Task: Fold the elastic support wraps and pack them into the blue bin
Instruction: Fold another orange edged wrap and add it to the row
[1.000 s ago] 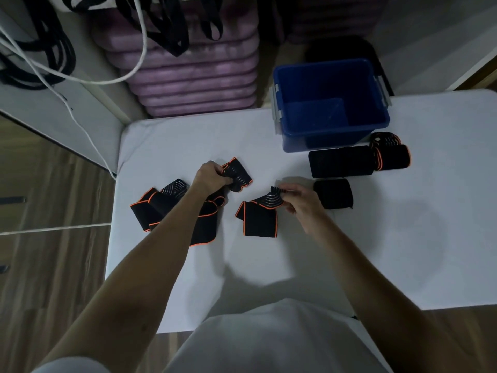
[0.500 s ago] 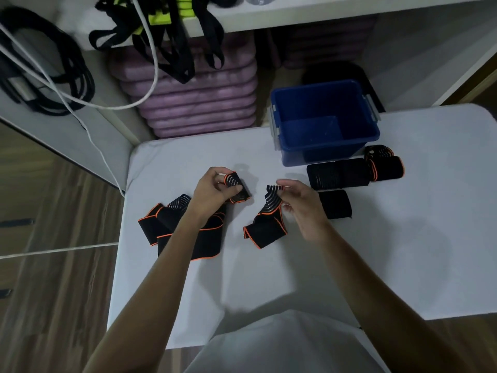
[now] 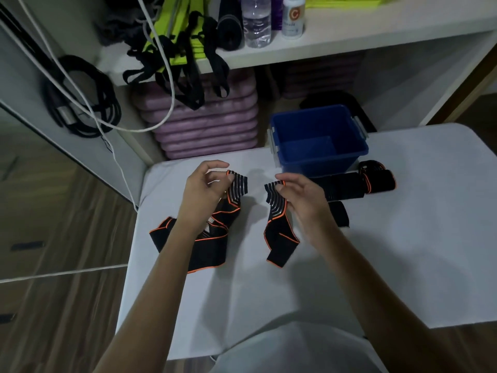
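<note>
My left hand pinches the striped end of a black wrap with orange edging, whose rest lies heaped on the white table. My right hand pinches the striped end of a second black and orange wrap, which hangs down with its lower part on the table. The blue bin stands at the table's far edge with nothing visible inside. Just in front of the bin lie a long black wrap and a smaller black folded wrap.
Behind the table stand stacked purple mats under a white shelf with bottles, black straps and yellow-green bands. White and black cables hang at the left. Wooden floor lies to the left of the table.
Both hands have lifted the striped ends of their wraps higher off the table and drawn them apart. The camera has tilted up, showing the shelf.
</note>
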